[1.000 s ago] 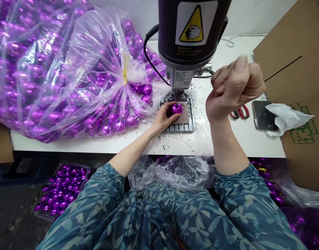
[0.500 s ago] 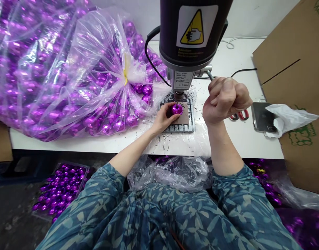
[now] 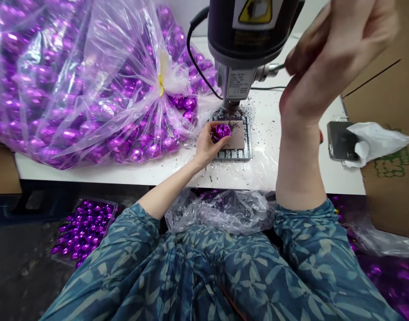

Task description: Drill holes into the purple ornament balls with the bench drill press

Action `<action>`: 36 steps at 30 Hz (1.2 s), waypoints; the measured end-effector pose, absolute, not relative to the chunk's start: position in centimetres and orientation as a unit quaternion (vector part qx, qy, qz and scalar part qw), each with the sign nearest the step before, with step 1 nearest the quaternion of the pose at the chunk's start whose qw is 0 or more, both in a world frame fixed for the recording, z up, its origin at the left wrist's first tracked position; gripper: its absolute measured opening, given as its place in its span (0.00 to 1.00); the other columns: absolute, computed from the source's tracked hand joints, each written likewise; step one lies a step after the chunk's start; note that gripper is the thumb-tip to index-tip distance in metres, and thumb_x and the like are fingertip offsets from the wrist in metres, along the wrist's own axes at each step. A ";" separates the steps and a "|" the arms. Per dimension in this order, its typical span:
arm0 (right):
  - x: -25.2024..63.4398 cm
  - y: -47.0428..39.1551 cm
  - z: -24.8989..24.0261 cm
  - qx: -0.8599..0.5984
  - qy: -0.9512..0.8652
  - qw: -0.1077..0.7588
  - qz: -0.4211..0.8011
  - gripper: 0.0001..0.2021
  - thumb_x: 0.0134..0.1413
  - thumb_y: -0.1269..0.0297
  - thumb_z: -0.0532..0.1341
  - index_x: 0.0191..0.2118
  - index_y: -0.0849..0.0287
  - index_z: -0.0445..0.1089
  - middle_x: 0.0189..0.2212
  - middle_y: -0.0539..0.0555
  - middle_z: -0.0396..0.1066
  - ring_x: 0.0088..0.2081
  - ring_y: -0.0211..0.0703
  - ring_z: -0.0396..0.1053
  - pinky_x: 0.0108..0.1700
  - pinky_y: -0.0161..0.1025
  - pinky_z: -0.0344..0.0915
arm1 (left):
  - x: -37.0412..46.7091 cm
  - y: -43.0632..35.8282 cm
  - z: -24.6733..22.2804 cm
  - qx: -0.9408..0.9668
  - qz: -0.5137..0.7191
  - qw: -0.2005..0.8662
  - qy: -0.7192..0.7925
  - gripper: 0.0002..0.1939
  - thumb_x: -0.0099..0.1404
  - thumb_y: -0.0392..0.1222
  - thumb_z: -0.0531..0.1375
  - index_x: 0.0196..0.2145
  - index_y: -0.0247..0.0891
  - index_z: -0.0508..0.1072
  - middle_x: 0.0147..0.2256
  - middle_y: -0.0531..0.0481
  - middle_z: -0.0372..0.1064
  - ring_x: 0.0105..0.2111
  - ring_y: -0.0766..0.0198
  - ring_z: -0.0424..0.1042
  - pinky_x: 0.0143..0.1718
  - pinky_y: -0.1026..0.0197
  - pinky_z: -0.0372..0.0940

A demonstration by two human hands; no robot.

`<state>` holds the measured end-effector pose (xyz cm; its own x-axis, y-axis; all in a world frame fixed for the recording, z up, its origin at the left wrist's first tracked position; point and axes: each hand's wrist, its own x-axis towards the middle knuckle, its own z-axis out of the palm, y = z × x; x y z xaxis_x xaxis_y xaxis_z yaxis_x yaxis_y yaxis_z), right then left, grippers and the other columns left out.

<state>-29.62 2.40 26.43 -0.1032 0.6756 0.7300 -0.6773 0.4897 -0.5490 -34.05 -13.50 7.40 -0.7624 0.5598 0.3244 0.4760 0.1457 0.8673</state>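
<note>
Between the thumb and fingers of my left hand (image 3: 207, 141) is a shiny purple faceted ball (image 3: 222, 131). It is tilted, over the left part of a brown board (image 3: 237, 136) on the drill press's slotted metal base (image 3: 236, 154). The drill press (image 3: 239, 76) stands above, its bit just right of the ball and apart from it. My right hand (image 3: 338, 58) is raised high at the right, fingers closed around the end of the press's feed lever (image 3: 276, 67); the grip itself is partly hidden by the hand.
A big clear bag of purple balls (image 3: 100, 98) fills the left of the white table (image 3: 124, 173). Dark shavings lie around the base. On the right are a phone (image 3: 342, 140), crumpled tissue (image 3: 374, 138) and a cardboard box (image 3: 388, 98). A tray of purple balls (image 3: 86, 227) sits lower left; crumpled plastic (image 3: 221, 211) covers my lap.
My right hand has swung up and toward me with the lever. My left hand has shifted the ball left, out from under the bit, and tilted it.
</note>
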 end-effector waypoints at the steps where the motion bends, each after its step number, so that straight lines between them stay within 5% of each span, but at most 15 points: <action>1: -29.7 2.6 26.9 -0.004 -0.557 0.643 0.525 0.25 0.69 0.75 0.47 0.21 0.52 0.38 0.11 0.43 0.42 0.14 0.24 0.43 0.21 0.34 0.39 | -33.3 -14.8 8.1 0.351 0.549 0.032 0.758 0.27 0.65 0.54 0.73 0.56 0.44 0.71 0.51 0.43 0.76 0.51 0.52 0.78 0.53 0.46 0.75; 6: -29.8 3.0 26.9 0.025 -0.535 0.620 0.574 0.24 0.68 0.76 0.44 0.19 0.52 0.48 0.11 0.43 0.45 0.13 0.24 0.47 0.20 0.33 0.40 | -27.4 -23.2 10.5 0.529 0.413 0.171 0.721 0.18 0.71 0.58 0.66 0.52 0.46 0.75 0.42 0.46 0.78 0.35 0.61 0.79 0.35 0.56 0.77; 11: -29.7 2.6 27.0 0.008 -0.508 0.639 0.577 0.22 0.68 0.78 0.45 0.22 0.55 0.57 0.10 0.41 0.48 0.13 0.22 0.47 0.20 0.31 0.39 | -24.3 -27.3 8.8 0.664 0.184 0.077 0.721 0.27 0.69 0.57 0.69 0.59 0.42 0.73 0.57 0.33 0.76 0.47 0.46 0.80 0.43 0.43 0.79; 16: -29.4 2.8 26.6 0.082 -0.497 0.643 0.577 0.14 0.64 0.78 0.54 0.30 0.62 0.72 0.13 0.41 0.53 0.16 0.20 0.53 0.22 0.26 0.44 | -30.8 -24.3 8.2 0.579 0.376 -0.042 0.722 0.11 0.78 0.43 0.60 0.55 0.47 0.75 0.48 0.45 0.80 0.50 0.54 0.80 0.49 0.47 0.79; 18: -29.7 3.1 26.2 0.123 -0.484 0.651 0.571 0.09 0.62 0.70 0.62 0.29 0.62 0.73 0.13 0.40 0.54 0.16 0.19 0.52 0.21 0.25 0.41 | -35.7 -22.2 8.7 0.494 0.431 -0.057 0.753 0.13 0.77 0.37 0.57 0.53 0.49 0.76 0.47 0.47 0.80 0.49 0.56 0.80 0.54 0.46 0.77; 22: -30.4 3.3 25.9 0.145 -0.462 0.670 0.562 0.21 0.47 0.47 0.69 0.25 0.61 0.66 0.11 0.39 0.52 0.13 0.20 0.48 0.18 0.27 0.36 | -45.0 -17.9 9.0 0.362 0.437 -0.058 0.821 0.13 0.66 0.33 0.66 0.47 0.44 0.80 0.48 0.42 0.77 0.57 0.43 0.74 0.66 0.36 0.66; 26: -29.9 3.0 26.0 0.133 -0.483 0.655 0.566 0.15 0.58 0.59 0.65 0.26 0.59 0.62 0.13 0.39 0.53 0.15 0.20 0.51 0.20 0.27 0.39 | -49.2 -15.6 8.2 0.352 0.371 0.005 0.859 0.15 0.50 0.29 0.74 0.35 0.40 0.80 0.38 0.43 0.75 0.55 0.32 0.73 0.66 0.24 0.60; 31: -29.1 2.6 26.2 0.127 -0.497 0.641 0.571 0.16 0.57 0.57 0.65 0.25 0.60 0.62 0.13 0.39 0.53 0.16 0.19 0.51 0.23 0.27 0.40 | -47.9 -17.3 10.4 0.349 0.501 -0.042 0.791 0.21 0.59 0.43 0.77 0.49 0.43 0.78 0.49 0.45 0.74 0.56 0.44 0.74 0.66 0.31 0.67; 36: -29.6 2.5 26.3 0.108 -0.492 0.658 0.559 0.23 0.51 0.47 0.67 0.24 0.60 0.58 0.12 0.39 0.49 0.15 0.18 0.47 0.23 0.27 0.42 | -42.1 -19.0 13.4 0.338 0.592 0.037 0.730 0.23 0.73 0.59 0.65 0.61 0.52 0.73 0.56 0.44 0.73 0.55 0.51 0.79 0.53 0.47 0.80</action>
